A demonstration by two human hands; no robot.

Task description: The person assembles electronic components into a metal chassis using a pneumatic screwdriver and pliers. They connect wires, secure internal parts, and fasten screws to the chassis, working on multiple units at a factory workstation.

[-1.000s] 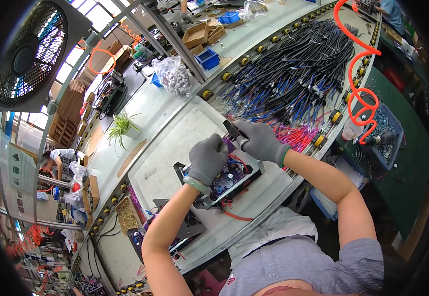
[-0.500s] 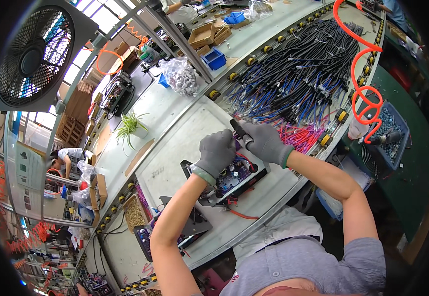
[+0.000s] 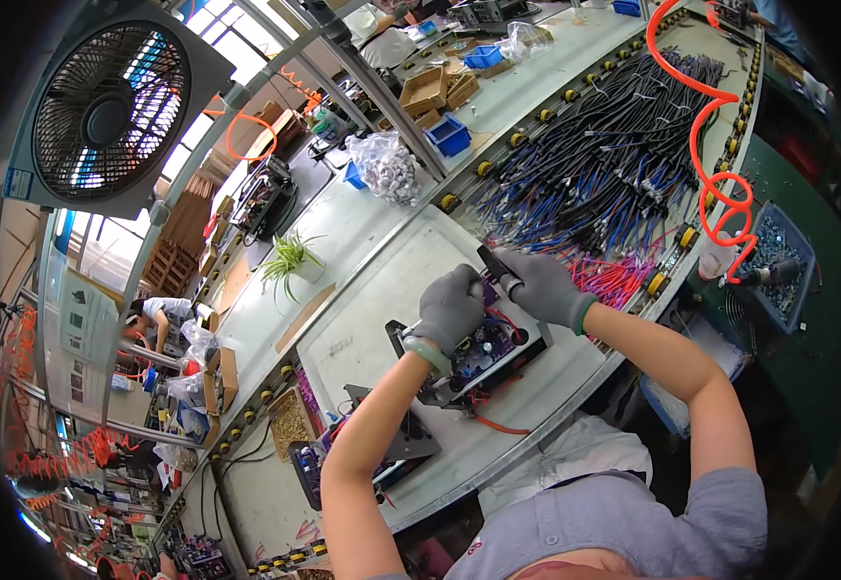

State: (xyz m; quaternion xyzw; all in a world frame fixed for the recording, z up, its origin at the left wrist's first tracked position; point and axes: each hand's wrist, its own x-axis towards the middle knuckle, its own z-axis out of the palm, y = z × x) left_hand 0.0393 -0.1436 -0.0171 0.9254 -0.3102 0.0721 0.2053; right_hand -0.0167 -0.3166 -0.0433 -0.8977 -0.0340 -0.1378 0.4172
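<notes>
At four o'clock from the nearer, curled left hand point(image 3: 451, 307) lies a circuit board point(image 3: 486, 350). Right hand point(image 3: 551, 293) grasps a black bar point(image 3: 491, 261), axis ten to four o'clock; left grip unclear.

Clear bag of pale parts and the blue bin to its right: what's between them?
In the head view, a slanting grey metal post runs between the clear bag and the blue bin.

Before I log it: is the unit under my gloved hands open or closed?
Open: the unit shows its circuit board uncovered from above.
</notes>
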